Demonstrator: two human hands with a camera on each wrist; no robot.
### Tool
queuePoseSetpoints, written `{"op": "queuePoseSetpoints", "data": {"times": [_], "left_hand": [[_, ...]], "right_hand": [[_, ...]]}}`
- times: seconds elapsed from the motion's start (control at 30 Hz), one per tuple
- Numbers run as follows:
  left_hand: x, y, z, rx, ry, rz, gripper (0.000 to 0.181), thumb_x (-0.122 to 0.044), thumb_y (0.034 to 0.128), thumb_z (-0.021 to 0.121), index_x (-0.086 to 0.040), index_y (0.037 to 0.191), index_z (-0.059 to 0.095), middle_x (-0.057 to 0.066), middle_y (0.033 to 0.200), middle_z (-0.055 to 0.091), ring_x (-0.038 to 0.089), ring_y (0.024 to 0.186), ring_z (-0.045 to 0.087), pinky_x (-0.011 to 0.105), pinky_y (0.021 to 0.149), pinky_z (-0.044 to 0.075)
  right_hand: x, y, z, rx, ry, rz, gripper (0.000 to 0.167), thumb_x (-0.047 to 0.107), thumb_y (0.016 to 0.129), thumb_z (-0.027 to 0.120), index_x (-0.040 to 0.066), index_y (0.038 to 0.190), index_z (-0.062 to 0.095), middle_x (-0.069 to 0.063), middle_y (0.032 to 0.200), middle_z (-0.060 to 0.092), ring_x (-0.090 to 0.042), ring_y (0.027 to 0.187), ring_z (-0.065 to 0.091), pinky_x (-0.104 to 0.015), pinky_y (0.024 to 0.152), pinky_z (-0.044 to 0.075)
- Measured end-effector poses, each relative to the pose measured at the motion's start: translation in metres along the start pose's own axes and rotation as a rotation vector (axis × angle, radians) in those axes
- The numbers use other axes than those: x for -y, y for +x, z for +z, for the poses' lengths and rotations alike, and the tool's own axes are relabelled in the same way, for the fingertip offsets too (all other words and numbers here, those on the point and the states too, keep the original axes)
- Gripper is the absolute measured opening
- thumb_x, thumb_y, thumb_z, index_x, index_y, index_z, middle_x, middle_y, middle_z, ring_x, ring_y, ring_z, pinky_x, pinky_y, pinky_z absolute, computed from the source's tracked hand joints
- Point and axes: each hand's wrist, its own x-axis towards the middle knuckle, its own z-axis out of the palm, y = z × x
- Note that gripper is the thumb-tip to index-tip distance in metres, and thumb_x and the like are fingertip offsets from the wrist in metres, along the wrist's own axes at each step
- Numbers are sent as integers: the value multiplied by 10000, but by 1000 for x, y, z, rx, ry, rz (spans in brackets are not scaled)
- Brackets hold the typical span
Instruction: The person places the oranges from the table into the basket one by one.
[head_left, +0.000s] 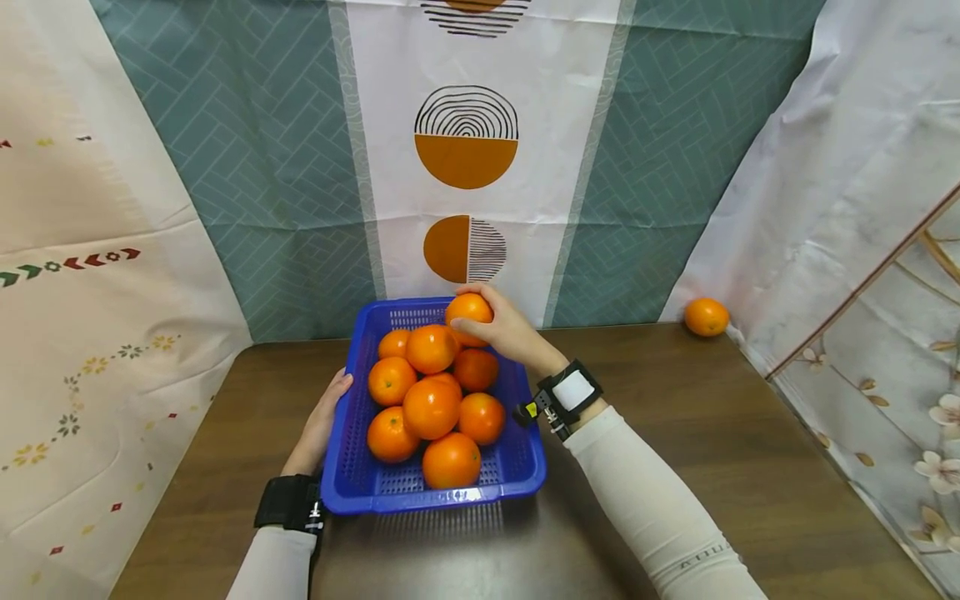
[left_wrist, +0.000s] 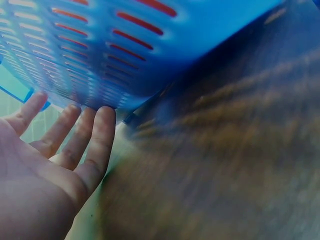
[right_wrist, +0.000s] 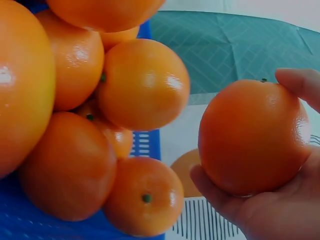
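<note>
A blue plastic basket (head_left: 435, 502) with slotted walls stands on the table, heaped with several oranges (head_left: 431, 408). Over its far right corner my right hand (head_left: 517, 333) grips one orange (right_wrist: 252, 140) between thumb and fingers. In the right wrist view that orange is apart from the heaped oranges (right_wrist: 145, 85). At the basket's left side is my left hand (head_left: 318, 425). The left wrist view shows its extended fingers (left_wrist: 102, 135) against the slotted wall, with the palm facing up.
A single orange (head_left: 707, 317) lies at the table's far right corner, by the pale floral cloth. The brown wooden table (head_left: 675, 400) spreads to both sides of the basket. A patterned hanging cloth (head_left: 465, 200) runs along the back edge.
</note>
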Motion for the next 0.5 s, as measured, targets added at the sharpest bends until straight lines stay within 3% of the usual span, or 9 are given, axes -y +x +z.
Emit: {"op": "queuePoseSetpoints", "data": {"times": [0.3,0.5], "left_hand": [[1,1,-1,4,-19,10,603,-488,1134,277,-235,1659,123,61,1549,371,142,1276,548,333,1003,518],[0,1,0,-4,-19,-5,616,-513,1127,290,-252,1658,121,78,1572,342,150,1281,543,336,1002,519]], "right_hand": [[-6,-3,12,27,-137,35,522,315,943,744,129,1397,567,-86,1429,484,-275,1131,578,-398,885,539],[-11,-8,17,-14,-165,70,545,322,935,752,106,1398,563,-111,1421,492,-289,1129,568,-417,884,534]]}}
